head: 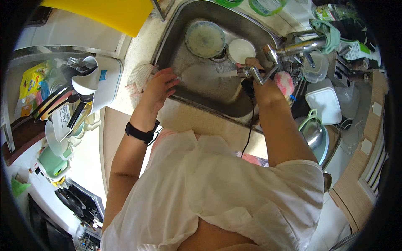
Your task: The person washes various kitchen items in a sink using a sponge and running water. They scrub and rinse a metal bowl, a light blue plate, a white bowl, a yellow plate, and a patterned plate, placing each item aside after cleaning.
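Observation:
My left hand point(160, 85) hovers over the near left rim of the metal sink point(201, 105), fingers spread and holding nothing, beside a folded checked cloth point(138, 82). At the sink's right side, my right hand point(256, 73) is by the chrome faucet head point(246, 72), which partly hides it; its grip cannot be made out. Water runs leftward from the faucet into the sink. A patterned bowl point(205, 39) with cloudy liquid and a smaller white bowl point(241, 51) lie in the basin near the drain point(220, 56).
Right of the sink stand a pink and white sponge point(284, 82), a white plastic container point(323, 102) and a metal bowl point(311, 133). A green cloth point(328, 36) hangs over the faucet. At left are a utensil holder point(106, 81) and a yellow board point(106, 12).

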`<control>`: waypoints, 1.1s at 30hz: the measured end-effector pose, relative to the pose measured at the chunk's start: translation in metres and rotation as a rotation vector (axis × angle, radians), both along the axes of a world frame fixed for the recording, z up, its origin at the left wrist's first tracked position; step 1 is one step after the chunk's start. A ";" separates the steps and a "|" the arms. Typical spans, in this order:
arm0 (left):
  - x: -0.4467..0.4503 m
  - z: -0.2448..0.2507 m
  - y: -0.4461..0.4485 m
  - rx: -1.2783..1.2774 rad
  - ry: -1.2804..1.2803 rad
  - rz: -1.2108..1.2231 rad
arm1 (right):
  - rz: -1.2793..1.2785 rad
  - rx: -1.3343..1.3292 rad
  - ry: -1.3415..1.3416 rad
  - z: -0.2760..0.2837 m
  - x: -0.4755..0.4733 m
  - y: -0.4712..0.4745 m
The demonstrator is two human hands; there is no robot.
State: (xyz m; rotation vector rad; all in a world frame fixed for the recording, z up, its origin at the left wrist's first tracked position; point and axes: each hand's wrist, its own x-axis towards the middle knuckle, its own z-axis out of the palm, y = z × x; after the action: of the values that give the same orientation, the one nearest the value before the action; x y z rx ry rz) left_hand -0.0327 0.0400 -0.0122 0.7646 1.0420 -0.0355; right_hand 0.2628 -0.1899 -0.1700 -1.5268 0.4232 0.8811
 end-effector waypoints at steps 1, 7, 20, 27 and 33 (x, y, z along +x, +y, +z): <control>0.001 -0.001 -0.003 0.011 0.007 -0.035 | 0.022 0.000 -0.001 0.007 -0.003 0.002; 0.018 0.001 -0.019 0.104 -0.045 -0.255 | 0.331 -0.191 0.071 0.058 -0.045 -0.004; 0.060 0.031 -0.045 0.383 0.057 -0.601 | 0.650 0.092 0.585 0.118 -0.124 0.014; 0.062 -0.002 -0.037 -0.041 -0.068 -0.543 | 0.764 -0.225 0.153 0.175 -0.135 0.016; 0.062 -0.006 -0.063 0.127 -0.098 -0.434 | 0.771 -0.712 -0.726 0.268 -0.084 -0.013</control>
State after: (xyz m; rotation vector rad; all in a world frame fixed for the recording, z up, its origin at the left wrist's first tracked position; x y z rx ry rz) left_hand 0.0294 -0.0228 -0.0185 1.0878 0.7750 -0.3031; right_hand 0.1786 -0.2026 0.0978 -2.6094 -0.4836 0.6811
